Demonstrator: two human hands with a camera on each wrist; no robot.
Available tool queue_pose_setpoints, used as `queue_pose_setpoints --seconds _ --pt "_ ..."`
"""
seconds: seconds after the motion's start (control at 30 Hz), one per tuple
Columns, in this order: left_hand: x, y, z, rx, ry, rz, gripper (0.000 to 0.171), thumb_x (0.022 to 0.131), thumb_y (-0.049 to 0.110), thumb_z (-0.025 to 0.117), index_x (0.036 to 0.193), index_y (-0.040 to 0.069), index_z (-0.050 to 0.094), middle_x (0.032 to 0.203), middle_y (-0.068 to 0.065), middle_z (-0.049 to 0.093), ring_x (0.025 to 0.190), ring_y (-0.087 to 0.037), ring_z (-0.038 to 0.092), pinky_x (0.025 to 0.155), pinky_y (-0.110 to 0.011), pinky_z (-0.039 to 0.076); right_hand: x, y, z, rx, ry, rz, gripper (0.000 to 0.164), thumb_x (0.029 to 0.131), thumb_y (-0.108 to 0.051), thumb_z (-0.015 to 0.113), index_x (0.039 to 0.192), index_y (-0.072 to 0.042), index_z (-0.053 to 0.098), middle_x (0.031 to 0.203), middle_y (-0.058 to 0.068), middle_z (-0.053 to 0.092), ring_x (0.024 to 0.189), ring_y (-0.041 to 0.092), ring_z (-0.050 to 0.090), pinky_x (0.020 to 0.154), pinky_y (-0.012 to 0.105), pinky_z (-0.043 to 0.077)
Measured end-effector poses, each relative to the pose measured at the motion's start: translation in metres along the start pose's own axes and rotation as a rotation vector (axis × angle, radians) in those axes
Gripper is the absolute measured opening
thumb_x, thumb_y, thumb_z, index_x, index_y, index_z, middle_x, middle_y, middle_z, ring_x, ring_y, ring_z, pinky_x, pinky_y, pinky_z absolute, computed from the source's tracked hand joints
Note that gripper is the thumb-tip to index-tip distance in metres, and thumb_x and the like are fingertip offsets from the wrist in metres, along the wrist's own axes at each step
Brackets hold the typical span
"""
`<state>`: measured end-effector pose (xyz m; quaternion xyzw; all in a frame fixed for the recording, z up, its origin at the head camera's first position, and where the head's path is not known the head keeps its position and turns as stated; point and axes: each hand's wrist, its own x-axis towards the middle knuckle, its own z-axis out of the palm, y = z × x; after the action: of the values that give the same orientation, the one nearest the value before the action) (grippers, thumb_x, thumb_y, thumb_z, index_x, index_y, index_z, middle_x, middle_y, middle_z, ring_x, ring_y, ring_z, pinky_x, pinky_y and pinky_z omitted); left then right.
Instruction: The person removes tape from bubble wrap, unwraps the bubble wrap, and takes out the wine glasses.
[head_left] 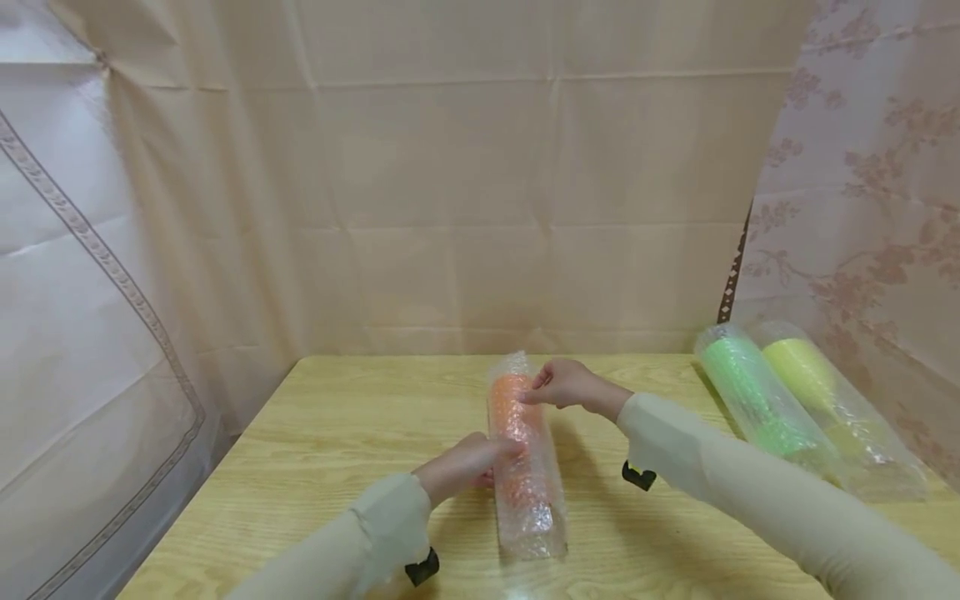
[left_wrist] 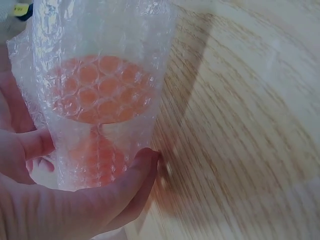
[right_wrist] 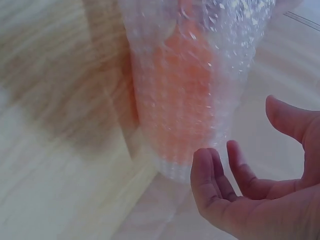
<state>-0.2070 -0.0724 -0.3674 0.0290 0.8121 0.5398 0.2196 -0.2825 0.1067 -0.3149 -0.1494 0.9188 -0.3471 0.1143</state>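
Note:
An orange stemmed goblet (head_left: 517,417) lies in clear bubble wrap (head_left: 534,533) on the wooden table, lengthwise away from me. My left hand (head_left: 472,462) holds the wrapped roll near its middle, thumb on top and fingers at its left side. In the left wrist view, the round orange base (left_wrist: 102,90) shows through the bubbles, and the left hand (left_wrist: 95,200) curves around the roll. My right hand (head_left: 566,385) is at the upper right of the roll. The right wrist view has its fingers (right_wrist: 202,175) loosely bent beside the wrap, thumb apart, pinching nothing.
Two more bubble-wrapped items, one green (head_left: 742,379) and one yellow (head_left: 802,375), lie side by side at the table's right. Beige cloth (head_left: 435,167) hangs behind the table (head_left: 360,417). Patterned cloth (head_left: 885,208) hangs on the right, and pale cloth (head_left: 67,333) on the left.

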Motion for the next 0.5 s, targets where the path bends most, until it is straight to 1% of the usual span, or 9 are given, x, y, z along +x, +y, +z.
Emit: queue_pose_setpoints --seconds 0.1,0.13,0.17,0.2,0.3,0.37,0.4,0.5 --pt "-0.001 0.002 0.002 0.017 0.014 -0.016 0.048 0.092 0.036 0.056 0.120 -0.003 0.059 0.119 -0.014 0.061 0.103 -0.021 0.060 0.093 -0.042 0.051 0.006 -0.005 0.001 -0.060 0.019 -0.036 0.027 0.082 -0.026 0.074 0.085 -0.002 0.064 0.077 0.000 0.060 0.067 0.011 0.053 0.059 0.021 0.047" --pt "-0.001 0.002 0.002 0.022 0.021 -0.020 0.048 0.092 0.036 0.057 0.119 -0.003 0.060 0.116 -0.013 0.062 0.100 -0.020 0.060 0.092 -0.041 0.052 0.008 -0.008 0.002 -0.080 0.030 -0.050 0.026 0.081 -0.025 0.075 0.082 -0.002 0.064 0.073 -0.002 0.058 0.065 0.010 0.051 0.057 0.019 0.044" --pt "-0.001 0.003 0.003 0.020 0.031 -0.013 0.048 0.092 0.034 0.057 0.118 -0.006 0.059 0.115 -0.015 0.061 0.100 -0.022 0.061 0.091 -0.042 0.053 0.009 -0.010 0.003 -0.099 0.041 -0.069 0.025 0.080 -0.024 0.075 0.079 -0.002 0.064 0.069 -0.003 0.056 0.063 0.009 0.050 0.056 0.018 0.042" --pt "-0.002 0.003 0.004 0.026 0.036 -0.013 0.047 0.092 0.035 0.058 0.116 -0.005 0.060 0.113 -0.014 0.062 0.098 -0.021 0.061 0.089 -0.041 0.053 0.010 -0.012 0.004 -0.116 0.052 -0.084 0.025 0.079 -0.024 0.076 0.076 -0.002 0.064 0.066 -0.004 0.054 0.062 0.009 0.048 0.054 0.018 0.040" --pt "-0.003 0.004 0.004 0.045 0.048 -0.015 0.044 0.092 0.036 0.058 0.111 -0.003 0.063 0.106 -0.012 0.061 0.092 -0.020 0.059 0.086 -0.040 0.052 0.013 -0.018 0.007 -0.162 0.073 -0.124 0.025 0.078 -0.022 0.077 0.072 -0.001 0.065 0.061 -0.004 0.054 0.060 0.009 0.047 0.051 0.017 0.038" --pt "-0.003 0.004 0.004 0.058 0.048 -0.013 0.045 0.091 0.038 0.058 0.112 -0.001 0.062 0.106 -0.010 0.060 0.093 -0.020 0.057 0.088 -0.041 0.050 0.015 -0.022 0.009 -0.200 0.077 -0.145 0.026 0.078 -0.022 0.077 0.070 0.000 0.066 0.059 -0.003 0.054 0.057 0.009 0.047 0.050 0.017 0.038" --pt "-0.003 0.005 0.004 0.069 0.042 -0.018 0.044 0.091 0.041 0.058 0.112 0.003 0.064 0.107 -0.008 0.060 0.093 -0.018 0.055 0.088 -0.041 0.049 0.016 -0.023 0.009 -0.216 0.078 -0.150 0.026 0.078 -0.023 0.077 0.069 0.000 0.067 0.058 -0.003 0.054 0.056 0.009 0.047 0.049 0.017 0.038" --pt "-0.003 0.006 0.005 0.078 0.048 -0.015 0.047 0.090 0.043 0.058 0.114 0.003 0.061 0.108 -0.009 0.057 0.093 -0.019 0.054 0.089 -0.042 0.047 0.018 -0.025 0.011 -0.234 0.070 -0.144 0.029 0.078 -0.024 0.077 0.065 -0.001 0.066 0.054 -0.005 0.051 0.052 0.007 0.044 0.047 0.016 0.035"
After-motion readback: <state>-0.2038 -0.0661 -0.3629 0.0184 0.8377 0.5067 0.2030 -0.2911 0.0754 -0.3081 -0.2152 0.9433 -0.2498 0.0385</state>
